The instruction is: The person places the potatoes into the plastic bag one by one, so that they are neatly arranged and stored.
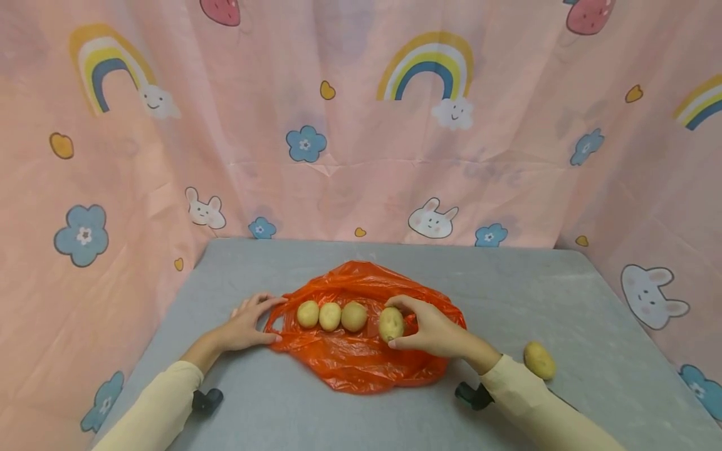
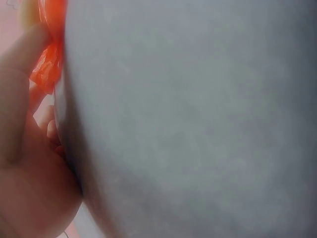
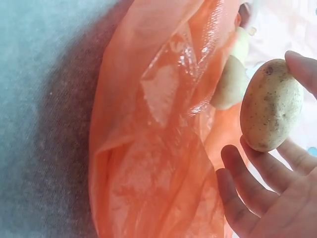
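An orange plastic bag [image 1: 361,369] lies spread on the table, its middle laid open. Three round potatoes [image 1: 329,316] sit in a row inside it, the rightmost browner than the others. My right hand [image 1: 431,329] pinches an oval potato [image 3: 272,105] between thumb and fingers, over the right part of the bag. At the bag's left end, my left hand [image 1: 246,324] rests with thumb and fingers spread apart beside the handle loop. Its thumb [image 2: 22,52] touches the orange plastic in the left wrist view.
Another potato [image 1: 539,360] lies on the grey table [image 1: 507,282] to the right, beyond my right forearm. A pink patterned curtain [image 1: 350,125] hangs behind the table and along both sides.
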Demonstrator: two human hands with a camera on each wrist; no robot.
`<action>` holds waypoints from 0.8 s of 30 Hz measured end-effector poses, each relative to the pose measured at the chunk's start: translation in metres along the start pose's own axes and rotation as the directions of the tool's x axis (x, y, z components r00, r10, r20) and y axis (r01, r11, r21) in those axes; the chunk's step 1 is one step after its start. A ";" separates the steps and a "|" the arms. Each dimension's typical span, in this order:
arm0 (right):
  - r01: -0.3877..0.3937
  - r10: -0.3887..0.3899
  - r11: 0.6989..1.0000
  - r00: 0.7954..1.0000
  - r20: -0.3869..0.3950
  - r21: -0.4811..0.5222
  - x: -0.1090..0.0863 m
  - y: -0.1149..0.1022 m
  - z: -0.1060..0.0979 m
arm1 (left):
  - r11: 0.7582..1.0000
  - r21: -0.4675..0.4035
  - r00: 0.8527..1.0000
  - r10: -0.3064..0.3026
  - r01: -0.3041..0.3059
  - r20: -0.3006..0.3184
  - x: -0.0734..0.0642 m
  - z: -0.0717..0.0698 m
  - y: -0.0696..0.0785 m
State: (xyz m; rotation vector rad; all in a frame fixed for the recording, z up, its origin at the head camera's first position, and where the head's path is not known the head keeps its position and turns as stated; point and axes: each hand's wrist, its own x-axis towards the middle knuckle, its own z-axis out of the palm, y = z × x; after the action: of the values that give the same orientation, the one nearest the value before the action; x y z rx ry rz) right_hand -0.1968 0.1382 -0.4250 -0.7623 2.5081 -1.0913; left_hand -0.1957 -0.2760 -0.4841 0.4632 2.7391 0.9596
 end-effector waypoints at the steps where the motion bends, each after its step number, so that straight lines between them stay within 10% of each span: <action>1: -0.005 0.005 1.000 1.000 0.002 -0.005 0.001 -0.001 0.001 | 1.000 -0.001 1.000 0.001 -0.001 0.000 0.000 0.000 0.000; 24: -0.017 0.020 0.998 0.998 0.054 -0.059 0.028 0.006 0.007 | 1.000 0.001 1.000 0.003 -0.003 0.001 0.000 0.000 0.002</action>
State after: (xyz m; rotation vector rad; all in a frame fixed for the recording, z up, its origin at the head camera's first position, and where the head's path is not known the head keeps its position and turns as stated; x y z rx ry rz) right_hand -0.2182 0.1215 -0.4357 -0.7724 2.5056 -0.9813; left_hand -0.1951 -0.2744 -0.4828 0.4685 2.7391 0.9580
